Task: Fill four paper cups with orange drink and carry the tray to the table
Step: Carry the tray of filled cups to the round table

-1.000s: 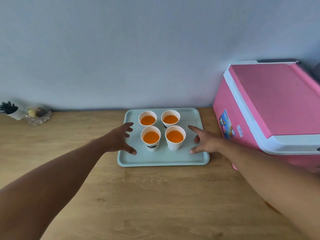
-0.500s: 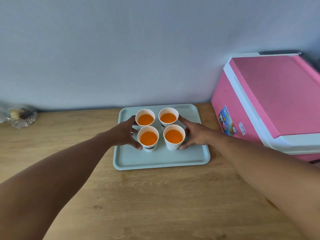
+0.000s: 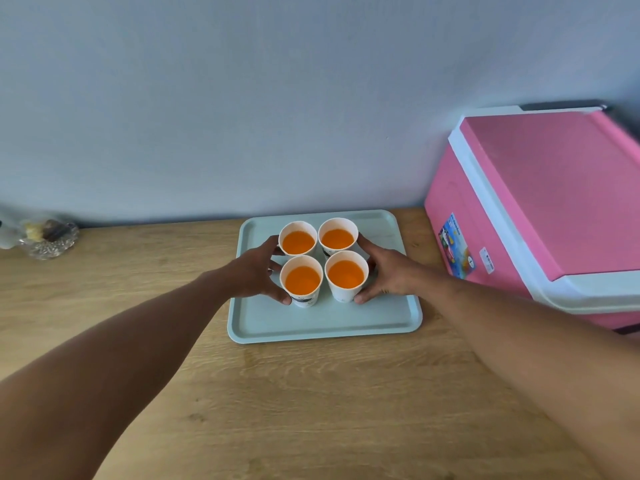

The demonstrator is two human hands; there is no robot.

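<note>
Both hands are cupping the cluster of four paper cups point(image 3: 322, 261): the left hand point(image 3: 258, 271) is curling round the left pair, the right hand point(image 3: 388, 271) round the right pair. Each cup is holding orange drink point(image 3: 302, 281) and standing on the pale green tray point(image 3: 325, 323), which is lying on the wooden desk point(image 3: 311, 393) beside a pink cooler point(image 3: 540, 209).

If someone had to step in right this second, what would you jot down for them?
Left hand: fingers curved round the two left cups, touching them.
Right hand: the same on the two right cups.
All four cups hold orange drink and stand bunched together, upright, on the pale green tray.
The tray lies on the wooden counter, beside the pink cooler.
Done: filling.
Left: move each grip to the tray's edges, lift it level and carry it to the table.
</note>
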